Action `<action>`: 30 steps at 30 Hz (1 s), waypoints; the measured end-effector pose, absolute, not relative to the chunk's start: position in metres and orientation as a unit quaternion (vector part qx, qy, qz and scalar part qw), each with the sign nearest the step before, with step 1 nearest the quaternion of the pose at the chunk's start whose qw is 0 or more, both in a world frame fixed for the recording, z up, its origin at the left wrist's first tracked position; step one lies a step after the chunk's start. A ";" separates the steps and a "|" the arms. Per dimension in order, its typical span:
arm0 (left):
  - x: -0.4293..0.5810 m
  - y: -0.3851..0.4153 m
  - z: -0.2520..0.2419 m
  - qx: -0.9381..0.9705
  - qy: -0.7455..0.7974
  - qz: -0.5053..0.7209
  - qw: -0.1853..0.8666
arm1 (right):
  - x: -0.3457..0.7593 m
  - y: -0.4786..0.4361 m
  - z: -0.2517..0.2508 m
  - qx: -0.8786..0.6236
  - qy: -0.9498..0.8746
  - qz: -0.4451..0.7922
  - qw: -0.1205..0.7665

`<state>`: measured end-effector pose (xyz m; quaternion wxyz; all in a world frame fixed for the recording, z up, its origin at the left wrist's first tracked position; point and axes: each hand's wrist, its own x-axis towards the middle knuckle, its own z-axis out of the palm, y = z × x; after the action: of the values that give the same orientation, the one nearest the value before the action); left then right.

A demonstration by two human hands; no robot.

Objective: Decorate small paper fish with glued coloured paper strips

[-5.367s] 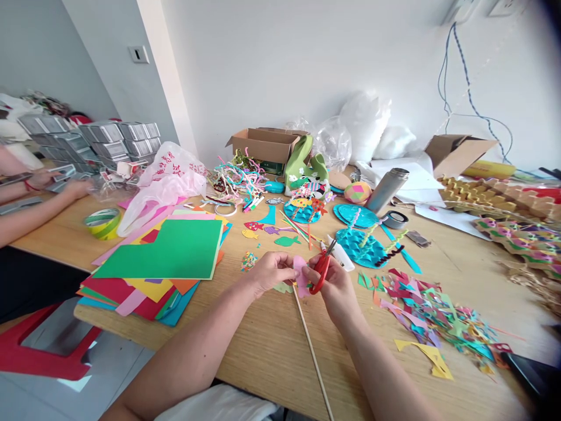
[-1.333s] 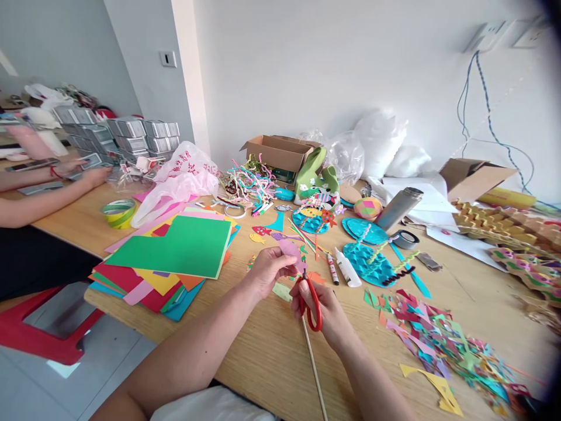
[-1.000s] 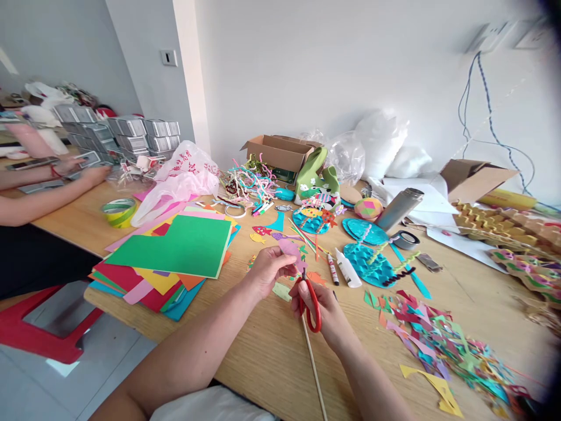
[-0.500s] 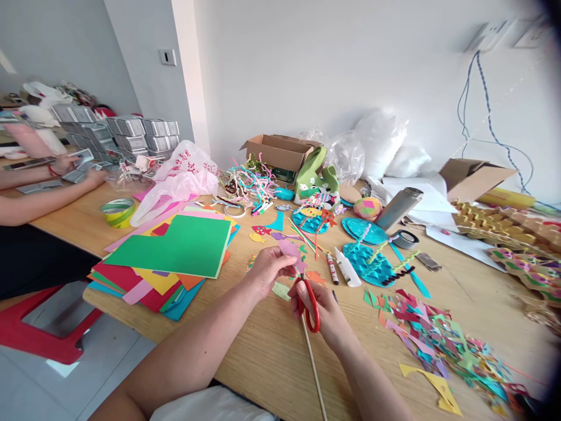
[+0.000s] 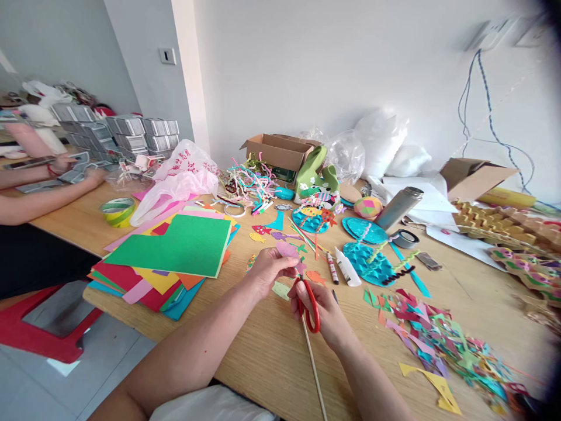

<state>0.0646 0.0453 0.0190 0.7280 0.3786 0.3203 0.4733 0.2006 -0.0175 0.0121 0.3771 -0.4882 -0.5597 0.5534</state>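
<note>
Between thumb and fingers, my left hand [image 5: 272, 272] pinches a small purple paper cutout [image 5: 288, 250]. Red-handled scissors [image 5: 312, 307] sit in my right hand [image 5: 326, 313], their blades at the paper's lower edge and mostly hidden. Close by my hands lie an orange paper fish [image 5: 315, 277], a pale green paper piece [image 5: 281, 290] and a green paper scrap [image 5: 302, 248]. A thin wooden stick [image 5: 313, 368] runs from below the scissors toward the table's front edge. Just right of my hands are a marker [image 5: 332, 268] and a white glue bottle [image 5: 347, 268].
Coloured paper sheets [image 5: 175, 245] are stacked at left, near green-yellow tape [image 5: 118, 211]. Paper scraps [image 5: 456, 345] cover the right front. Blue decorated pieces [image 5: 368, 263], a metal flask [image 5: 400, 209] and pipe cleaners [image 5: 249, 181] lie farther back. Another person's hands [image 5: 81, 169] are at far left.
The purple paper has turned slightly in my left fingers and shows a different outline. Both hands and the scissors stay almost in place.
</note>
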 end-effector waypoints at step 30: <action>0.067 0.045 0.015 0.390 0.322 0.467 0.725 | 0.200 -0.018 0.009 -0.495 -0.563 0.547 0.373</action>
<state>0.0665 0.0454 0.0150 0.7255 0.3898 0.3217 0.4672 0.1999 -0.0185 0.0094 0.3728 -0.4952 -0.5631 0.5466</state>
